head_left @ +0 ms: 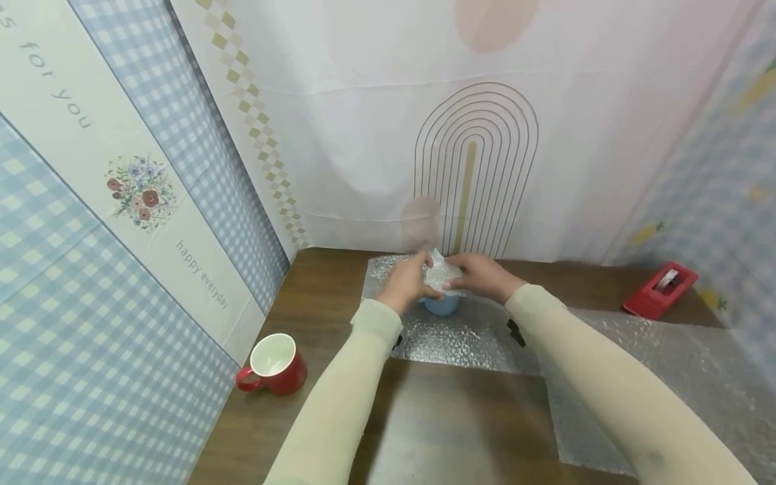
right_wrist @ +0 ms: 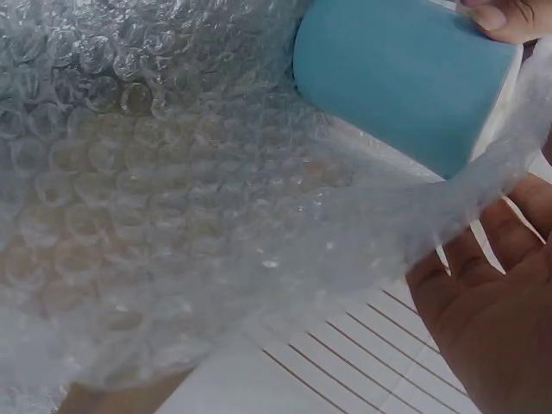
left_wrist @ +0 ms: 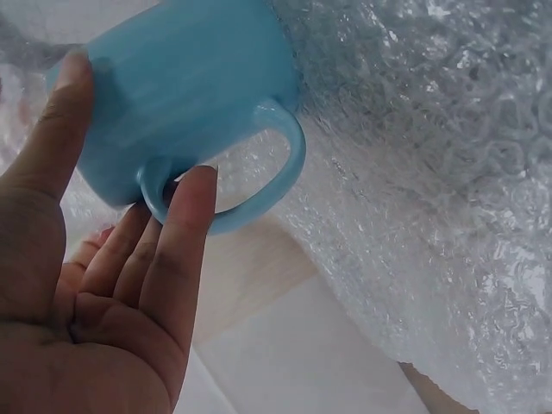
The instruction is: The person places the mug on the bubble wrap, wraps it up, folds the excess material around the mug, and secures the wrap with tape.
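Cream sleeves (head_left: 330, 397), 2, foremost. Blue mug (head_left: 442, 306), 1: over bubble wrap (head_left: 455, 343), toward the worktop's (head_left: 327, 296) rear. Left hand (head_left: 403, 283): grip holding it at body and handle. Right hand (head_left: 488, 276): grip holding bubble wrap alongside. Red mug (head_left: 285, 374), 1: left.

Wooden table (head_left: 327, 279): red mug (head_left: 280, 372) at left, red tape dispenser (head_left: 661, 291) back right; patterned cloth (head_left: 358, 148) behind.
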Available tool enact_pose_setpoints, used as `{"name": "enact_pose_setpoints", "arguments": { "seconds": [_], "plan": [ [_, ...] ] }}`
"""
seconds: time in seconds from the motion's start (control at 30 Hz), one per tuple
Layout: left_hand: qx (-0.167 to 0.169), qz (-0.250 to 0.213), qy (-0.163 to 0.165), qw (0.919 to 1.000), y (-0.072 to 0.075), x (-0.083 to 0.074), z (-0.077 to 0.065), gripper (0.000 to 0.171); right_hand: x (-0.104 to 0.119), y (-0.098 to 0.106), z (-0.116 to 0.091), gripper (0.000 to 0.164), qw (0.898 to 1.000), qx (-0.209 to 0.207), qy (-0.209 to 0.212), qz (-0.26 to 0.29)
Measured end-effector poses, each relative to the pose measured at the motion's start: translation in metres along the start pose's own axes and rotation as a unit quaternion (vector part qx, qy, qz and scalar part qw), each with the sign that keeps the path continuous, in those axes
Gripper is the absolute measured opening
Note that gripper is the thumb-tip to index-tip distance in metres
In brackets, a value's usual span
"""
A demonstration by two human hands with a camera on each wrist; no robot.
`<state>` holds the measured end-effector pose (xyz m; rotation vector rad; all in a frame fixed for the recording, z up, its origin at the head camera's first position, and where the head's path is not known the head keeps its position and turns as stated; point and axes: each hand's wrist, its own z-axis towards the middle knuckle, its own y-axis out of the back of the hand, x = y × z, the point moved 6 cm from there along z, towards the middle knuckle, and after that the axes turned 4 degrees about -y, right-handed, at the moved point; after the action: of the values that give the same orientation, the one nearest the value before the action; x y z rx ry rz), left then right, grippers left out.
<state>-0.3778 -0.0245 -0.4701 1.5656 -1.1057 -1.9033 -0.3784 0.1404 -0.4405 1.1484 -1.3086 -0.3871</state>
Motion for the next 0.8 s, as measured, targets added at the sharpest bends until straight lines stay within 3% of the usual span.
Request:
{"name": "enact_pose_setpoints", "arguments": {
  "seconds": [0.2,0.47,0.63,0.67,0.8],
  "plan": [
    [-0.008,0.006,-0.003,0.9999,0.000,0.000,0.002,0.080,0.008,0.000,0.003,0.079,0.997,-0.023,0.021,-0.074],
    [0.002,0.028,-0.008,0.9996,-0.004,0.005,0.001,0.082,0.011,0.001,0.010,0.084,0.994,0.004,-0.026,-0.104],
    [0.038,0.036,-0.019,0.9985,-0.004,0.003,-0.005,0.089,0.013,0.004,0.013,0.081,0.993,0.004,-0.043,-0.107],
    [0.041,0.034,-0.025,0.9983,-0.013,0.014,0.000,0.094,0.013,0.004,0.013,0.080,0.994,0.005,-0.046,-0.104],
    [0.060,0.015,0.010,0.9980,-0.012,0.027,-0.017,0.101,0.014,0.000,0.010,0.081,0.994,0.012,-0.053,-0.099]
  ]
}}
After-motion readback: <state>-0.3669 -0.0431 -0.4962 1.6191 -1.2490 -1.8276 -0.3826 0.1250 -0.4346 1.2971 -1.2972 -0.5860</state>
